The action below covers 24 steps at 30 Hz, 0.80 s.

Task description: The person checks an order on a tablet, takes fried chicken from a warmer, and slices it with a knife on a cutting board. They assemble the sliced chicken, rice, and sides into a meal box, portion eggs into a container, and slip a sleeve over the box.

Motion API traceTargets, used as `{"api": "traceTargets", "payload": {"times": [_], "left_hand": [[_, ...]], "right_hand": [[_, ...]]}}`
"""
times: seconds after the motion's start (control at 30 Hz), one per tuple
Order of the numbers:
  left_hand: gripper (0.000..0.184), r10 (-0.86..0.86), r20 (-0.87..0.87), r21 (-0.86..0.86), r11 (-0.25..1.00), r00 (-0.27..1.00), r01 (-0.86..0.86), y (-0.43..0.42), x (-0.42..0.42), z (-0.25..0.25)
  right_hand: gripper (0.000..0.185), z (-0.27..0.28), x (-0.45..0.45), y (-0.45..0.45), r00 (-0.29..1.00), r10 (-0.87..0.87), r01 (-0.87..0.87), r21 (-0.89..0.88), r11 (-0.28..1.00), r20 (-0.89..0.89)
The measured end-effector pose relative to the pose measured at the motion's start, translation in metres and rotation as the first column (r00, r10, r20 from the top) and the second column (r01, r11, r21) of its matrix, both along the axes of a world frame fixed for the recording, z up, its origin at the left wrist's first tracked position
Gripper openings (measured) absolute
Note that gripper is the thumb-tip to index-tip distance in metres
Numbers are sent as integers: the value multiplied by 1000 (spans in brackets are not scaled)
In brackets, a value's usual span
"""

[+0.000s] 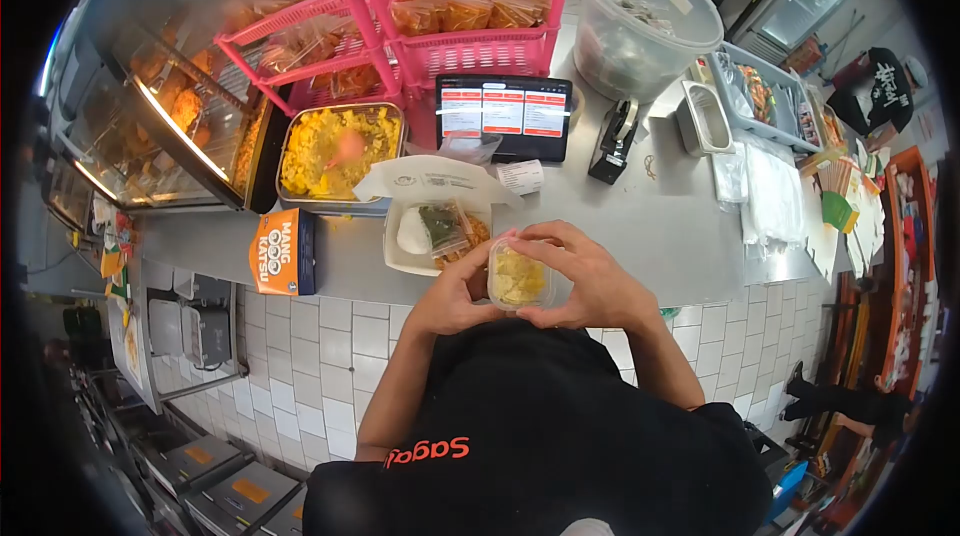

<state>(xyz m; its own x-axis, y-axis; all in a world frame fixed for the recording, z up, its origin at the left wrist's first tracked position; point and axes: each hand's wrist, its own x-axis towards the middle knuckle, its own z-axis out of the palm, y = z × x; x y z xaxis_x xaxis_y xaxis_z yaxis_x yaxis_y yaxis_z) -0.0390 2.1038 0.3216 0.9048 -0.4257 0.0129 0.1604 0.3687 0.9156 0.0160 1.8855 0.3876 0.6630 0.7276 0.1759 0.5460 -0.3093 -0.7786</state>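
Between my two hands, close to the counter's front edge, is a small clear plastic tub point(520, 278) with yellow food inside. My left hand point(455, 291) grips its left side, and my right hand point(590, 276) wraps round its right side and top edge. Just beyond my left hand stands an open white takeout box point(405, 254). Inside it are white rice point(413, 232), a dark green piece and a clear bag of brown food point(462, 241). A metal tray point(400, 141) of yellow food sits further back on the left.
An orange box point(280, 254) stands left on the steel counter point(660, 246). Behind are a tablet point(500, 126), pink baskets point(470, 53), a black tape dispenser point(613, 146) and a large clear bucket point(640, 56). Plastic bags point(770, 196) lie right, near a heated display case point(170, 136) far left.
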Motion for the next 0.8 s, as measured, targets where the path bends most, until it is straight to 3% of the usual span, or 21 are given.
{"api": "traceTargets", "payload": {"times": [0.17, 0.27, 0.33, 0.37, 0.43, 0.47, 0.53, 0.67, 0.73, 0.77, 0.8], "left_hand": [[94, -9, -34, 4, 1000, 999, 9, 10, -4, 1], [90, -45, 62, -37, 998, 997, 47, 20, -7, -1], [67, 3, -40, -171, 985, 999, -9, 27, -12, -16], [67, 10, -43, -173, 985, 999, -18, 28, -15, -23], [47, 219, -263, 43, 976, 940, -215, 26, -21, -33], [47, 223, -266, 42, 975, 938, -220, 25, -25, -35], [40, 304, -371, -128, 919, 878, -373, 26, -27, -37], [39, 372, -422, -128, 878, 827, -461, 46, -24, -44], [39, 497, -155, 213, 861, 854, -463, 59, -20, -43], [39, 501, -160, 212, 859, 851, -466, 65, -20, -40], [38, 511, -100, 258, 842, 853, -474, 70, -19, -35]], "right_hand": [[70, -2, 2, 8, 999, 38, -38, -21, 999, -9], [70, -7, -1, 17, 998, 61, -63, -49, 997, -33], [67, -12, -3, 25, 993, 101, -107, -90, 990, -63], [67, -13, -5, 30, 992, 109, -115, -91, 989, -66], [68, -17, -9, 45, 986, 139, -148, -100, 984, -90], [68, -20, -13, 52, 985, 144, -153, -101, 983, -93], [70, -29, -19, 67, 991, 112, -120, -113, 986, -80], [68, -48, -16, 96, 995, 70, -70, 0, 998, -69], [59, -51, -13, 113, 963, 19, 26, 162, 986, -269], [59, -62, -17, 125, 962, 22, 22, 159, 987, -273], [51, -79, -21, 141, 932, -125, 195, 182, 964, -339]]}}
